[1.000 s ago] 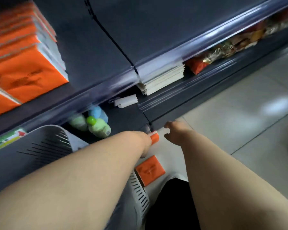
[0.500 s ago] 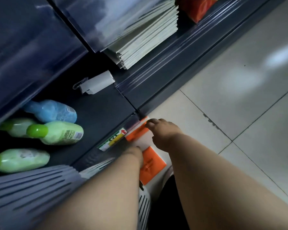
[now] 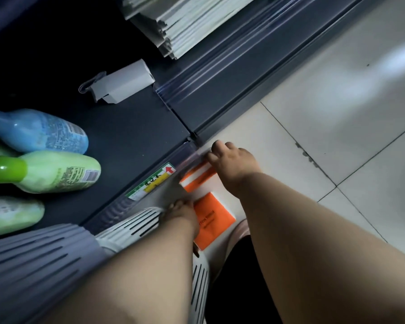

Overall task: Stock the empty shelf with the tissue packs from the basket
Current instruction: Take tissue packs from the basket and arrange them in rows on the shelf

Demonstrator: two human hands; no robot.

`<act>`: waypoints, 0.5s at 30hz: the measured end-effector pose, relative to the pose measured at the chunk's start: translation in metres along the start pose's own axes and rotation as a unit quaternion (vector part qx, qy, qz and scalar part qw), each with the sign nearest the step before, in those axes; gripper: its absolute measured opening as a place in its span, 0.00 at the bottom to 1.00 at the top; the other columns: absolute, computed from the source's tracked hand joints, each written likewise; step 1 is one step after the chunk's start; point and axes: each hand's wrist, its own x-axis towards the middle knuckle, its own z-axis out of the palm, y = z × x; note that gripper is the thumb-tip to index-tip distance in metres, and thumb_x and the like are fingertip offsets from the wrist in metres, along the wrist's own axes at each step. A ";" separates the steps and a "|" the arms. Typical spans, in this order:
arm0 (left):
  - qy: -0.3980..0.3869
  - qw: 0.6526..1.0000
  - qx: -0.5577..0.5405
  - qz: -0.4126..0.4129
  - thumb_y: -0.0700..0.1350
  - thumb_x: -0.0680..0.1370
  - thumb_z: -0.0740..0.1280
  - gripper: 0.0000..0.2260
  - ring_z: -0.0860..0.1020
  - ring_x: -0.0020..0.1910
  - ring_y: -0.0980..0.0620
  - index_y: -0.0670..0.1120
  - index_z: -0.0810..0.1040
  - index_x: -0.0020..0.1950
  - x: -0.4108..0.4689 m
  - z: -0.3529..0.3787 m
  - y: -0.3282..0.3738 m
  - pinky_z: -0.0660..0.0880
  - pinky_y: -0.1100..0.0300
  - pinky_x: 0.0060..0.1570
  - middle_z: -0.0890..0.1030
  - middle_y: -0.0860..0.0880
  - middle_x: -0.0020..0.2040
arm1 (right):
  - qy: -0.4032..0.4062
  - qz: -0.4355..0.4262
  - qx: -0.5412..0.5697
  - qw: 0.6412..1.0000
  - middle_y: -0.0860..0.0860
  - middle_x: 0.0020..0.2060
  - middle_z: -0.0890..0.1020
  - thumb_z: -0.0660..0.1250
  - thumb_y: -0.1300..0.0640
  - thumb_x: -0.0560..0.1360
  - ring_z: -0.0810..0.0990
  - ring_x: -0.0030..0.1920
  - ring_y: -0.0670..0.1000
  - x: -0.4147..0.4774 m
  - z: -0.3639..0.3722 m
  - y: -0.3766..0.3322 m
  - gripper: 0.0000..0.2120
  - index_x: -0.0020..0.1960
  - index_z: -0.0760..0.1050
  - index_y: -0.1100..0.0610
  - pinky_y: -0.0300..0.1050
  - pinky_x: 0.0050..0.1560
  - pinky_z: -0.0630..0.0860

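Two orange tissue packs are seen low in the frame, inside the slatted basket point(image 3: 136, 226) that stands on the floor against the bottom shelf edge. The upper tissue pack point(image 3: 198, 177), orange w/ a white band, is gripped by the right hand point(image 3: 234, 163): fingers curled over its far end, close to the shelf's clear price rail point(image 3: 187, 149). The left hand point(image 3: 181, 215) is placed at the near side of the same pack, fingers bent downward; whether they are closed on it cannot be told, as the fingertips are hidden. The lower tissue pack point(image 3: 212, 219) is laid flat just beside the left wrist, partly covered by it. On the dark bottom shelf point(image 3: 131, 134) approx. three bottles are laid on their sides: a blue bottle point(image 3: 40, 130), a green bottle point(image 3: 49, 171) and a pale green bottle point(image 3: 12, 215). A small white box point(image 3: 123, 84) is seen behind them, and a stack of white booklets point(image 3: 185, 22) further along. A price label point(image 3: 151, 182) is fixed to the rail. Pale floor tiles point(image 3: 337, 101) are seen at right
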 end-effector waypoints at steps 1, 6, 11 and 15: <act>-0.007 1.000 0.005 0.005 0.50 0.75 0.65 0.33 0.55 0.74 0.44 0.51 0.53 0.76 0.000 0.000 0.000 0.59 0.48 0.69 0.56 0.46 0.75 | 0.005 0.002 -0.002 1.000 0.55 0.64 0.65 0.54 0.57 0.79 0.67 0.61 0.57 0.000 0.000 0.001 0.18 0.69 0.64 0.53 0.50 0.53 0.71; -0.066 0.996 -0.007 0.053 0.47 0.75 0.68 0.31 0.68 0.67 0.45 0.47 0.56 0.72 -0.005 -0.003 0.007 0.69 0.49 0.64 0.64 0.43 0.71 | -0.008 0.012 -0.001 1.000 0.53 0.66 0.67 0.57 0.57 0.79 0.70 0.60 0.57 0.003 0.004 0.002 0.19 0.70 0.63 0.52 0.50 0.48 0.73; -0.031 0.992 -0.064 0.107 0.41 0.80 0.61 0.30 0.74 0.55 0.60 0.40 0.46 0.76 -0.019 -0.026 0.017 0.71 0.70 0.55 0.59 0.41 0.75 | -0.025 0.052 0.025 0.998 0.52 0.60 0.73 0.57 0.59 0.78 0.73 0.57 0.57 0.003 0.005 0.005 0.18 0.67 0.64 0.51 0.46 0.43 0.68; -0.033 0.988 -0.057 0.136 0.44 0.78 0.63 0.28 0.64 0.70 0.48 0.47 0.56 0.76 -0.031 -0.051 0.015 0.62 0.58 0.66 0.64 0.46 0.73 | -0.073 0.092 0.022 0.993 0.53 0.61 0.72 0.59 0.60 0.77 0.73 0.59 0.58 -0.008 -0.007 0.005 0.19 0.67 0.65 0.52 0.45 0.47 0.69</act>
